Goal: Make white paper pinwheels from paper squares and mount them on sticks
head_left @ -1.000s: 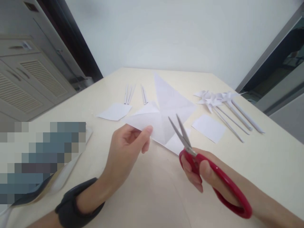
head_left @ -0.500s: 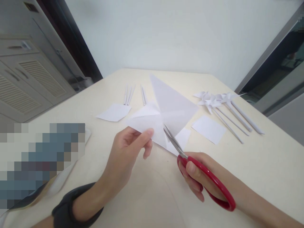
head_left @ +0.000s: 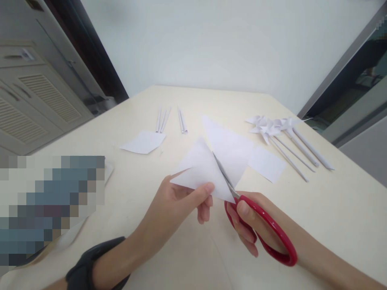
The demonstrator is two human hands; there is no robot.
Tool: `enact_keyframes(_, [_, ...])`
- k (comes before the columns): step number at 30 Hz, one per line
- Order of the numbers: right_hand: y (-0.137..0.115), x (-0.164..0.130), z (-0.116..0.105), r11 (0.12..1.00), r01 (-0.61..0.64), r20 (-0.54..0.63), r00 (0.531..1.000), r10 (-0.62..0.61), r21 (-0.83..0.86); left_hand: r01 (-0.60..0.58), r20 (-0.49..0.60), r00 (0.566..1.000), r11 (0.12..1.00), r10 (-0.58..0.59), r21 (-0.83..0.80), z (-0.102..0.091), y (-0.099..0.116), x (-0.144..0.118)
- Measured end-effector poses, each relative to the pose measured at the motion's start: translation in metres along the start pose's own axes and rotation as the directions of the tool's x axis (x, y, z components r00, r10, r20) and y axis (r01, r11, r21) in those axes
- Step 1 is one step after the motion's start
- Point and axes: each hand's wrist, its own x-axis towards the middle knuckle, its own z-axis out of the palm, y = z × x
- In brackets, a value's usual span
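My left hand (head_left: pixel 190 199) pinches the near edge of a white sheet of paper (head_left: pixel 201 163), thumb on top and fingers beneath. Slits run into the sheet, and its far right part (head_left: pixel 228 143) spreads beyond the blades. In my right hand (head_left: pixel 249 213) are red-handled scissors (head_left: pixel 270 225), my thumb and fingers through the loops. Their blades lie along the paper, pointing away and to the left, and look nearly closed. A separate white paper piece (head_left: pixel 267 163) lies on the table to the right, partly covered by the sheet.
White paper pinwheels (head_left: pixel 269 127) with rolled paper sticks (head_left: pixel 302 147) lie at the right. Several thin paper rolls (head_left: pixel 163 121) and a paper square (head_left: pixel 143 142) sit at the back left. A pixelated item (head_left: pixel 51 205) occupies the left edge of the cream table (head_left: pixel 136 104).
My left hand has moved right and slightly toward me with the paper, which has turned and lowered. The scissor blades now lie along it, less spread than before.
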Motion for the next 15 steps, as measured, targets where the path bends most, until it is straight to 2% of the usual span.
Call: enact_keyframes(15, [0.0068,0.0028,-0.0004,1.0,0.002,0.025,1.0,-0.002,-0.026,-0.021,0.03,0.999,1.0,0.021,-0.001,-0.0006,-0.0039,0.0012])
